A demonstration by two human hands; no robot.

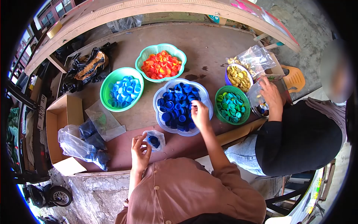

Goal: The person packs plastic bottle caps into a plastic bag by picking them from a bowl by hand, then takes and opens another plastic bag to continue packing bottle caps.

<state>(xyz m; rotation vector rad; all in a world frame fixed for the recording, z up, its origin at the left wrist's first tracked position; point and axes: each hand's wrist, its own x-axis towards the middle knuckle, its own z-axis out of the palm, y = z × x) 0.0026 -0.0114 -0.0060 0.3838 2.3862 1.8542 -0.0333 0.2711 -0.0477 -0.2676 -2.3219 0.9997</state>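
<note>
My left hand (140,152) has its fingers curled at the left edge of a small clear plastic bag (160,139), pinching it. A few dark blue bottle caps (153,140) lie inside this bag. Over the right side of a white-blue plastic basket (159,118), my right hand (201,115) is closed, its fingertips among the caps; what they pinch cannot be made out. The basket is heaped with dark blue bottle caps (178,106).
Around it stand a bowl of light blue caps (126,90), a basket of orange caps (162,65), a green basket (217,112) and a bowl of yellow caps (238,77). A cardboard box (56,112) with filled bags is left. A co-worker's hand (271,95) works at right.
</note>
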